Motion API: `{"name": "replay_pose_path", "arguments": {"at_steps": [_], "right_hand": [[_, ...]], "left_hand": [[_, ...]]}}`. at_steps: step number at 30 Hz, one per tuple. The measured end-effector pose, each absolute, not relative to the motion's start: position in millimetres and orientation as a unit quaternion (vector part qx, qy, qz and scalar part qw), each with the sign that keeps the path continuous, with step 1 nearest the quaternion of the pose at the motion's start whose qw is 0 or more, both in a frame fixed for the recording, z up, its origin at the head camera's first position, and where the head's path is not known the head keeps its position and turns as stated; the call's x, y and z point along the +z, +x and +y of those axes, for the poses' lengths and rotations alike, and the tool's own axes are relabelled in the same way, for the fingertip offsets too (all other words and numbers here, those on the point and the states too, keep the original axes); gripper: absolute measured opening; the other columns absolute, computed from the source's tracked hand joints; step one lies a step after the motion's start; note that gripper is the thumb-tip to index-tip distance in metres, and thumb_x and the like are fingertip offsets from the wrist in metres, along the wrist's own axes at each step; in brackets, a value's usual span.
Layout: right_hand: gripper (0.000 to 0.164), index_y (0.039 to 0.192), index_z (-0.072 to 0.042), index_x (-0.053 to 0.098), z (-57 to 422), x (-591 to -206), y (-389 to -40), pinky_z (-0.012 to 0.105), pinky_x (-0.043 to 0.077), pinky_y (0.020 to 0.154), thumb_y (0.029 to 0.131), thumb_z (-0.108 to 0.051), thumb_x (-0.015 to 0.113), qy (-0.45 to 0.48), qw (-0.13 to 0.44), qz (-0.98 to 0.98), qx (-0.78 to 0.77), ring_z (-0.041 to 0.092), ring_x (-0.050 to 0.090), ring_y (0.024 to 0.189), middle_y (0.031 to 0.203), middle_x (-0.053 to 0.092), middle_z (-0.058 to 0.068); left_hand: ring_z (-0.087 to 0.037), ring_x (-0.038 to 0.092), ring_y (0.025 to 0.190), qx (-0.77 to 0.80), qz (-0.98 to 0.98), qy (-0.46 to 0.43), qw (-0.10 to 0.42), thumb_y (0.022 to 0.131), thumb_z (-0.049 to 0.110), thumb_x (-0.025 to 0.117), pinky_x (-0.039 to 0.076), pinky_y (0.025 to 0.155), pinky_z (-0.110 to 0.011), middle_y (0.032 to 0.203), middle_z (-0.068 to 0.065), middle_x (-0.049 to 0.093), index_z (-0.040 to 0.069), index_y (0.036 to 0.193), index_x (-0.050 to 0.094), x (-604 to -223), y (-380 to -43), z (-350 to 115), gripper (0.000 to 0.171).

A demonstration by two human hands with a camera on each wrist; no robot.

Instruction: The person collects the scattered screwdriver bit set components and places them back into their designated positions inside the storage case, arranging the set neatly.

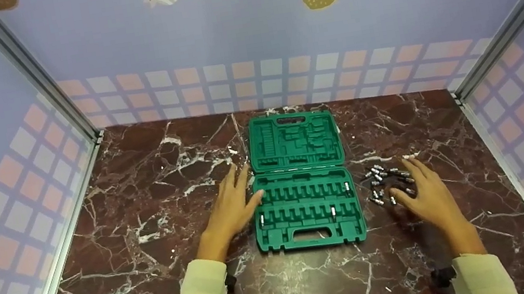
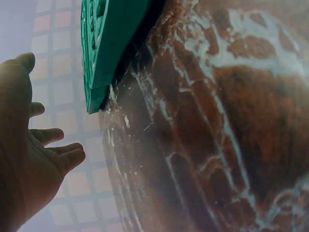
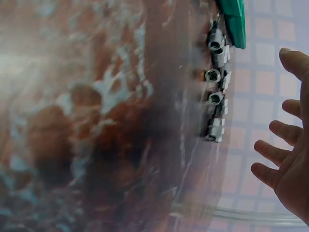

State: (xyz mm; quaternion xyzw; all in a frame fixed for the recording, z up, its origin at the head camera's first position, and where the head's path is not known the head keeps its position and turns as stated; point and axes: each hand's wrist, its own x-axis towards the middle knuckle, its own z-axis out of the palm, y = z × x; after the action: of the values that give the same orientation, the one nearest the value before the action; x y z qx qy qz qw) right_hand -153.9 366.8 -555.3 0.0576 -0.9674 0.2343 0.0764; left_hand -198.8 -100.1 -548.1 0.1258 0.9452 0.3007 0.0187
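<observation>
A green plastic tool case lies unfolded on the marbled tabletop, its moulded slots facing up. Three small metal bit sockets sit in the near half: one upper right, one lower right, one lower left. My left hand is beside the case's left edge, thumb toward it, fingers extended and holding nothing. To the right of the case lies a loose pile of bit sockets. My right hand hovers at the pile's right side with fingers spread; in the right wrist view it holds nothing.
Purple panels with a pink and white checked band enclose the table at the back and both sides. Metal rails run along the corners. Dark red marbled tabletop surrounds the case.
</observation>
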Motion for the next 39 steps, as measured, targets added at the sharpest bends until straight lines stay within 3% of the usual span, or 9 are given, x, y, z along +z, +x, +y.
{"name": "replay_pose_path", "arguments": {"at_steps": [7,14,21,23,28,39], "right_hand": [[0.076,0.157,-0.001,0.038,378,-570,-151,0.074,0.024,0.113,0.097,-0.035,0.071,0.040,0.073,-0.953,0.292,0.056,0.032,0.145,0.161,0.035,0.029],[0.070,0.150,0.003,0.046,386,-584,-145,0.071,0.029,0.112,0.094,-0.027,0.076,0.025,0.104,-0.940,0.324,0.053,0.039,0.141,0.153,0.043,0.031],[0.063,0.144,0.000,0.052,388,-586,-142,0.068,0.033,0.110,0.093,-0.024,0.078,-0.004,0.095,-0.928,0.360,0.050,0.046,0.134,0.143,0.050,0.028],[0.060,0.142,0.001,0.053,389,-588,-142,0.066,0.035,0.109,0.092,-0.020,0.079,-0.008,0.089,-0.928,0.363,0.048,0.049,0.130,0.139,0.052,0.027],[0.053,0.135,0.004,0.055,391,-589,-141,0.059,0.039,0.105,0.090,-0.010,0.078,-0.013,0.081,-0.931,0.357,0.045,0.055,0.121,0.130,0.055,0.027],[0.045,0.135,0.003,0.058,394,-590,-143,0.057,0.050,0.097,0.097,-0.016,0.073,-0.025,0.034,-0.943,0.329,0.044,0.063,0.114,0.125,0.060,0.028]], "left_hand": [[-0.046,0.031,0.152,0.373,0.922,0.104,0.019,0.105,0.044,0.056,0.030,0.120,-0.063,0.167,-0.023,0.028,0.016,0.166,0.026,-559,-203,-98,0.073],[-0.043,0.041,0.147,0.447,0.892,0.060,0.015,0.105,0.035,0.060,0.035,0.120,-0.057,0.161,-0.025,0.039,0.007,0.162,0.033,-564,-208,-91,0.069],[-0.033,0.069,0.110,0.502,0.865,0.014,0.018,0.103,0.025,0.064,0.055,0.091,-0.051,0.144,-0.022,0.060,0.001,0.157,0.040,-568,-212,-87,0.064],[-0.033,0.070,0.107,0.506,0.862,0.005,0.024,0.103,0.024,0.063,0.056,0.089,-0.050,0.140,-0.020,0.063,0.000,0.155,0.043,-570,-213,-86,0.061],[-0.039,0.067,0.117,0.518,0.855,-0.003,0.033,0.103,0.017,0.062,0.054,0.098,-0.052,0.135,-0.022,0.066,-0.002,0.149,0.051,-572,-214,-83,0.051],[-0.037,0.066,0.118,0.545,0.837,-0.028,0.027,0.100,0.004,0.061,0.053,0.100,-0.048,0.127,-0.021,0.070,-0.004,0.138,0.062,-579,-219,-79,0.039]]}}
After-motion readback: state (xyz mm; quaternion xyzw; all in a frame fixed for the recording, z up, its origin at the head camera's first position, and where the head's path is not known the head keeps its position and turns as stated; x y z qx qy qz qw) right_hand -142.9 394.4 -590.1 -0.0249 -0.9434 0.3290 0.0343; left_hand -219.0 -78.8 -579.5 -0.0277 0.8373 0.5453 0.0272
